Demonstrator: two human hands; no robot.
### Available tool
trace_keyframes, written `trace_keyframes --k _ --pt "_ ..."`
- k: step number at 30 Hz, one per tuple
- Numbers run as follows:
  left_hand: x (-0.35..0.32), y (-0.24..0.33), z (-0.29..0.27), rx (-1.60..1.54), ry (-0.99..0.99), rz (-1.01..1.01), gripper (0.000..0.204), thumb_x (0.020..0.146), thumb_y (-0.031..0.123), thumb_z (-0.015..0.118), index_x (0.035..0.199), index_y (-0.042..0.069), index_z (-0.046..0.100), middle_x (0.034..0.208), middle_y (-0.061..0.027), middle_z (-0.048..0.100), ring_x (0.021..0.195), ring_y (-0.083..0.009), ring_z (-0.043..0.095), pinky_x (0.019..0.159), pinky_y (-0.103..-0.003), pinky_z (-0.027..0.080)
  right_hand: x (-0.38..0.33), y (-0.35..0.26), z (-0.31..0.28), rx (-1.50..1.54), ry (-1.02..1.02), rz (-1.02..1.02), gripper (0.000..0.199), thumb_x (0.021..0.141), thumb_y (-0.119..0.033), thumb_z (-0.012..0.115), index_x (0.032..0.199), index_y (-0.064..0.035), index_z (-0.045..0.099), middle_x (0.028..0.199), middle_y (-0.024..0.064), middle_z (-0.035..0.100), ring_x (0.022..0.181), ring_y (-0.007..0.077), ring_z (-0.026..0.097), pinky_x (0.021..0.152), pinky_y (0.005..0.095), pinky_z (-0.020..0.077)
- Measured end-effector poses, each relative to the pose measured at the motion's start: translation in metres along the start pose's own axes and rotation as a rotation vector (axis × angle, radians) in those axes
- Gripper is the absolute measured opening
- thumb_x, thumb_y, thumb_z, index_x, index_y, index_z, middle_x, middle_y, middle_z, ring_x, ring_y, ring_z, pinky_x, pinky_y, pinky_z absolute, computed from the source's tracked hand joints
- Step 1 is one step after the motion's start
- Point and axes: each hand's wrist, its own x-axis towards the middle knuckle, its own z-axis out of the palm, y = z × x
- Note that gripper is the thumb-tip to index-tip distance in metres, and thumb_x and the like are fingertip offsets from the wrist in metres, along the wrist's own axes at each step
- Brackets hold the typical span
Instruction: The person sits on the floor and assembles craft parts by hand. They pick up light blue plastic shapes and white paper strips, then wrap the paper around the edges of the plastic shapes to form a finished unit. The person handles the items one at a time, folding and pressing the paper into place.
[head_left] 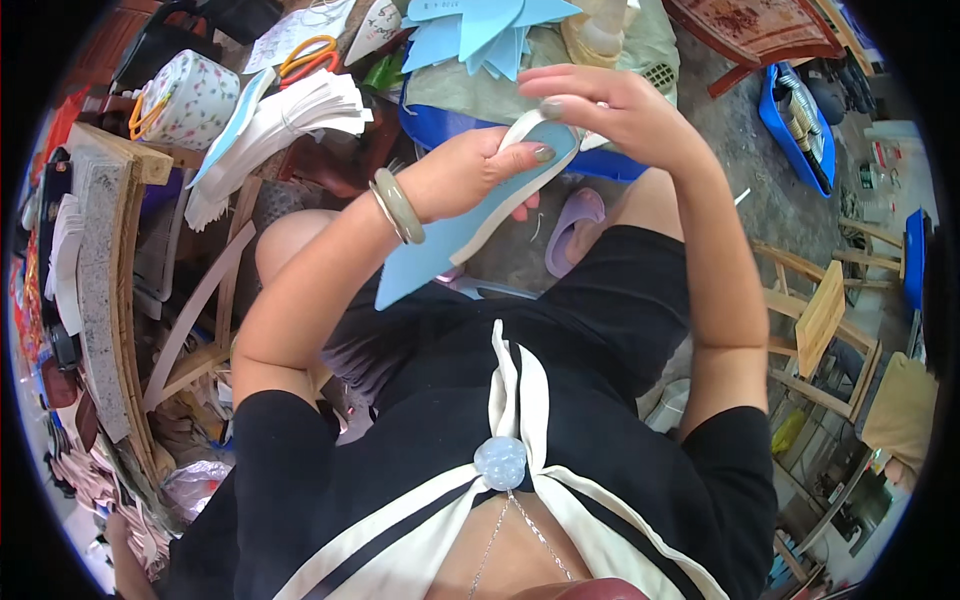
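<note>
A light blue insole-shaped sheet (425, 260) slants in front of me, its pointed end toward my lap. A narrow white strip (503, 222) runs along its right edge and round its far end. My left hand (480, 172) is closed on the sheet, thumb flat on top and fingertips showing beyond the right edge. Over the far end, my right hand (620, 112) has its thumb and fingers close together at the strip; its palm side is partly hidden.
Beyond my hands, blue cut pieces (480, 35) lie on a cloth-covered surface (640, 50) beside a yellowish bottle (598, 35). Bundled white strips (290, 125), orange-handled scissors (308, 60) and a floral container (185, 98) are at left. A blue basket (797, 130) and wooden frames (825, 320) stand right.
</note>
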Motion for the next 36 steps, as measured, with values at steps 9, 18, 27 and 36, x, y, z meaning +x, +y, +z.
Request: trace_keyframes --k 9,18,27,36 --pt "0.003 -0.007 0.002 -0.023 -0.004 0.05 0.052 0.097 0.053 0.044 0.104 0.003 0.058 0.084 -0.0074 0.066 0.073 -0.0142 0.066 0.069 -0.027 0.053 -0.002 0.008 0.011 0.101 -0.039 0.037 0.032 0.098 -0.025 0.053 0.12 -0.0041 0.065 0.115 0.0088 0.067 0.103 0.0147 0.061 0.092 0.0288 0.0456" --pt "0.013 -0.008 0.01 -0.119 0.224 0.148 0.082 0.093 0.071 0.024 0.113 0.0 0.058 0.079 -0.0076 0.065 0.071 -0.014 0.065 0.067 -0.027 0.052 -0.021 0.023 0.074 0.32 0.41 -0.04 0.06 0.086 -0.012 0.065 0.142 -0.0063 0.042 0.142 0.0083 0.046 0.12 0.0176 0.051 0.101 0.0316 0.0405" --pt "0.016 -0.012 0.002 -0.203 0.128 0.143 0.056 0.095 0.051 0.048 0.113 -0.002 0.054 0.085 -0.01 0.063 0.075 -0.017 0.065 0.07 -0.029 0.051 -0.012 0.03 0.072 0.564 0.444 -0.009 0.059 0.088 -0.025 0.068 0.138 -0.0026 0.046 0.142 0.0096 0.045 0.125 0.0188 0.048 0.103 0.0327 0.0391" --pt "0.011 -0.023 -0.012 1.317 0.52 0.499 0.055 0.071 0.011 0.073 0.117 -0.003 0.048 0.105 -0.0188 0.052 0.1 -0.0345 0.053 0.085 -0.04 0.047 -0.018 0.031 0.081 0.231 0.415 0.027 0.072 0.069 -0.025 0.083 0.13 -0.0027 0.052 0.112 0.0107 0.064 0.102 0.0194 0.061 0.089 0.0303 0.0476"
